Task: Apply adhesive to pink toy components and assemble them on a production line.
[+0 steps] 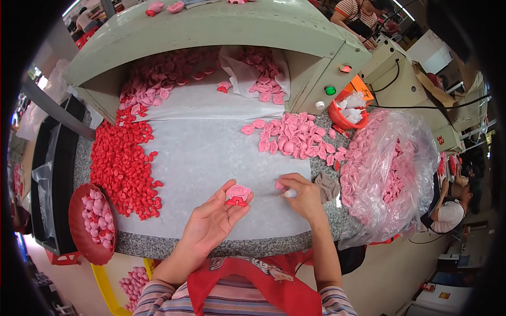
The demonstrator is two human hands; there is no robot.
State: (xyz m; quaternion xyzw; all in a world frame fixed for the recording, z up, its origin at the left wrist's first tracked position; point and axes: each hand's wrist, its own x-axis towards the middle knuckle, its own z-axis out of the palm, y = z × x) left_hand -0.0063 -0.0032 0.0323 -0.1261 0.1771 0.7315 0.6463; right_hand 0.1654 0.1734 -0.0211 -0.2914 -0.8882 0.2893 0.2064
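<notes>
Palm up above the white sheet [211, 158], my left hand [211, 221] holds a small pink plastic shell half with a red base [239, 194], its hollow side facing up. To the right, my right hand [305, 197] has a pink shell piece [280, 185] at its fingertips. A small white squeeze bottle [289, 194] is also in that hand, mostly hidden by the fingers. Beyond it lies a loose pile of pink shell halves [292, 136]. Many small red plastic parts [121, 163] are heaped on the left of the sheet.
A pale green machine [211, 32] with a wide opening stands ahead, pink pieces inside. A red bowl of pink pieces [79, 226] is at left. At right are a clear bag of pink parts [390, 168], a grey cloth [327, 187] and a red basket with white bottles [337, 118].
</notes>
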